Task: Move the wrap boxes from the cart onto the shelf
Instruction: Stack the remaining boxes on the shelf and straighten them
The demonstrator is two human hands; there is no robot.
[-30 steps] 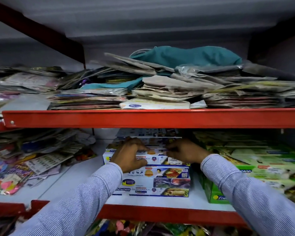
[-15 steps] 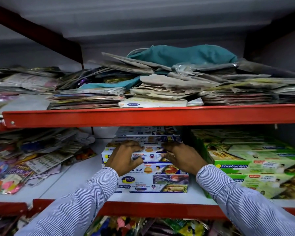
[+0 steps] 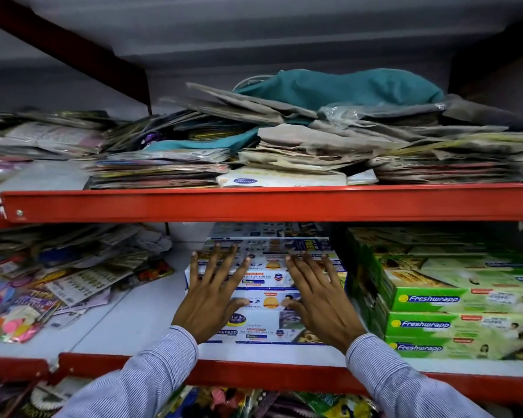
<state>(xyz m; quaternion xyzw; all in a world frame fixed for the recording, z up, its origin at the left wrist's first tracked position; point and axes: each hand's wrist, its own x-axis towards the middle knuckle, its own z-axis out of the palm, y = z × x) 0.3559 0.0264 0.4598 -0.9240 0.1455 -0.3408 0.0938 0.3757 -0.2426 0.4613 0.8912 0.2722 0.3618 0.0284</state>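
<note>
hands (image 3: 263, 300) spread flat, wrap boxes (image 3: 266, 274) stacked

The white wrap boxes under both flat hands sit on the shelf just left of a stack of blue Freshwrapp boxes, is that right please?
Not quite: the head view shows the Freshwrapp boxes are green, not blue. Both hands, left and right, lie flat on the white boxes just left of them.

Dim, flat indoor light, deep shadow under the upper shelf (image 3: 254, 203) and in the top corners, heavy wide-angle bowing at edges, overall soft with smeared compression, left packets (image 3: 43, 282) blurry, green boxes (image 3: 453, 300) brightest, no hard glare.
</note>
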